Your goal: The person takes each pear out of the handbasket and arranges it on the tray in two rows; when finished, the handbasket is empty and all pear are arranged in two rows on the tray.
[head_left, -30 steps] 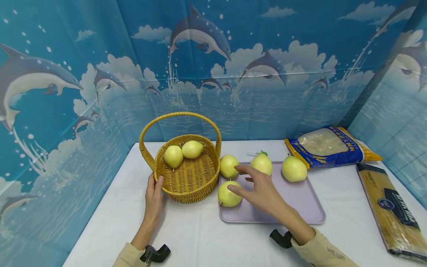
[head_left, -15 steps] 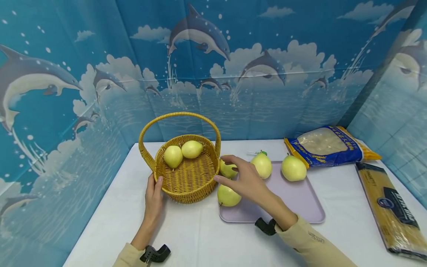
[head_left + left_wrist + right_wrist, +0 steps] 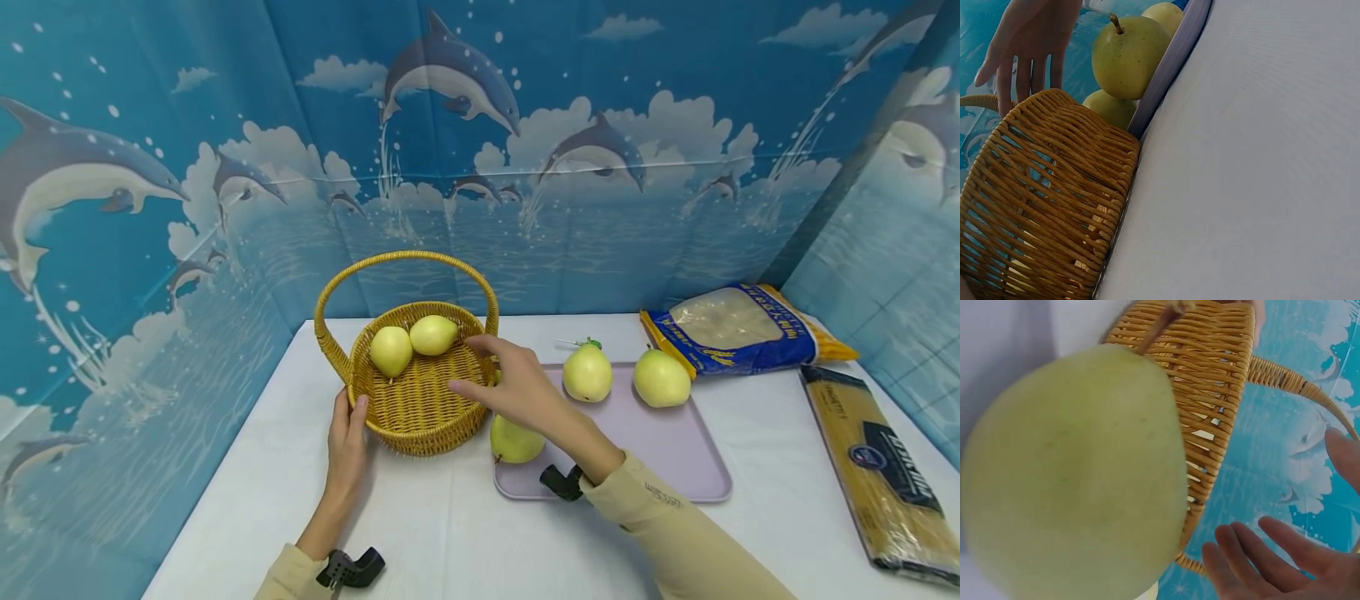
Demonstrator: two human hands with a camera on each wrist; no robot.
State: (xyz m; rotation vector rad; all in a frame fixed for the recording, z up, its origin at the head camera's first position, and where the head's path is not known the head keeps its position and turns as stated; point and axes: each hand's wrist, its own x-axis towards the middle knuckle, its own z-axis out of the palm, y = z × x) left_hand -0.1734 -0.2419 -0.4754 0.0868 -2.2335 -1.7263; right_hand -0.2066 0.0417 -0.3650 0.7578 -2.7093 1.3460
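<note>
A yellow wicker basket (image 3: pixel 427 440) with a tall hoop handle has two yellow-green pears inside, one pear (image 3: pixel 391 352) at the left and another pear (image 3: pixel 433 335) behind it. At the basket's left side, my left hand (image 3: pixel 346 446) grips the rim. My right hand (image 3: pixel 521 387) hovers at the opposite rim, fingers spread and holding nothing, its fingertips over the basket's inside. Below it sits a pear (image 3: pixel 515 442) on the tray's left edge, large in the right wrist view. A further pear (image 3: pixel 1110 109) is mostly hidden by the right hand in the head view.
A lilac tray (image 3: pixel 637 467) bears two more pears at its back, one pear (image 3: pixel 587 372) and another pear (image 3: pixel 662 377). Behind lies a small green-tipped thing (image 3: pixel 592 342). A blue-and-yellow bag (image 3: pixel 738 329) and a pack of spaghetti (image 3: pixel 873 467) lie at the right.
My right hand has moved left from above the tray to the basket's right rim, its fingers still apart. My left hand and the basket have stayed in place.
</note>
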